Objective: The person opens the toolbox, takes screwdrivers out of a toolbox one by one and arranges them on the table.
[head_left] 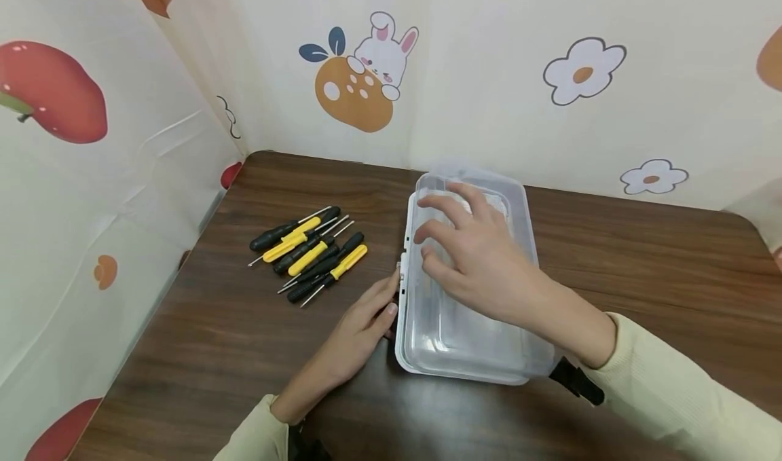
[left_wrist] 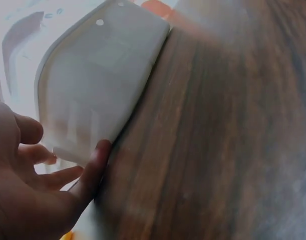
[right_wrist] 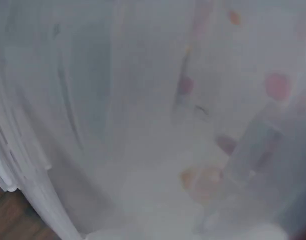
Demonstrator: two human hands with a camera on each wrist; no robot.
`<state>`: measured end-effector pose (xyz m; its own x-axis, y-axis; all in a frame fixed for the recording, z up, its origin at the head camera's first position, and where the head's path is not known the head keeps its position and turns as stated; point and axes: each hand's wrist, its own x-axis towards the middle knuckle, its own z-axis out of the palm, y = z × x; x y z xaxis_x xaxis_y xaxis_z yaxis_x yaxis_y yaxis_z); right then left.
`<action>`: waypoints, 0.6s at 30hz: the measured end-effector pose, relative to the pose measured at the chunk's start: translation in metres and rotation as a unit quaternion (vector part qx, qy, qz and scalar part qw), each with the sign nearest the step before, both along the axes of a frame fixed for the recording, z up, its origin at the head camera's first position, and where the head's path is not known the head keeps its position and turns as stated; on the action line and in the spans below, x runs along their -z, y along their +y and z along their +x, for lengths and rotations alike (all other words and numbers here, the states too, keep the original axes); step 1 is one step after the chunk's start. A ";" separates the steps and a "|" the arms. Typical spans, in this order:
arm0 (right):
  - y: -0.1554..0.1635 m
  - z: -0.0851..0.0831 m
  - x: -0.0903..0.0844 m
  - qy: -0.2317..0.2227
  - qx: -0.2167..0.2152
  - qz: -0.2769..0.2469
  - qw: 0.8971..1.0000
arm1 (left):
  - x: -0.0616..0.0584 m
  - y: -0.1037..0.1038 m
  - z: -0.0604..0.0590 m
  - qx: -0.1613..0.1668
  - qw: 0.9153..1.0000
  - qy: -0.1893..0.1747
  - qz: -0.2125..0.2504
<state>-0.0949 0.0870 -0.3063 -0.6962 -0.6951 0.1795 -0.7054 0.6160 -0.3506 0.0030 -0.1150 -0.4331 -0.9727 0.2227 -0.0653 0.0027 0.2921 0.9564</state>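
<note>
Nearest the viewer, two pale sleeves (head_left: pixel 672 373) are being extended over the brown desk (head_left: pixel 641 257). The left hand (head_left: pixel 360 328) is being held against the left edge of the box (head_left: pixel 427 339), its fingers fairly straight and its fingertips being pressed beside the white latch (head_left: pixel 402 271), probably so that the box is kept from sliding. The right hand (head_left: pixel 482 257) is being laid on the clear lid (head_left: pixel 516 196) with its fingers spread and relaxed, nothing being pinched, apparently so that the lid is held down. One box is being handled, and it is sitting near the middle of the desk. Farther left, well apart from the box, screwdrivers (head_left: pixel 308 250) are being kept in a loose pile: about eight, some yellow-handled, some black, though overlap is making the count uncertain. Beyond, a cartoon-printed curtain (head_left: pixel 550 74) is being used as backdrop.
</note>
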 end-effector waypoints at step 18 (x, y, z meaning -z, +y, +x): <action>0.028 -0.002 0.000 -0.118 -0.064 0.078 0.988 | -0.001 0.005 0.001 -0.026 0.999 -0.023 -0.034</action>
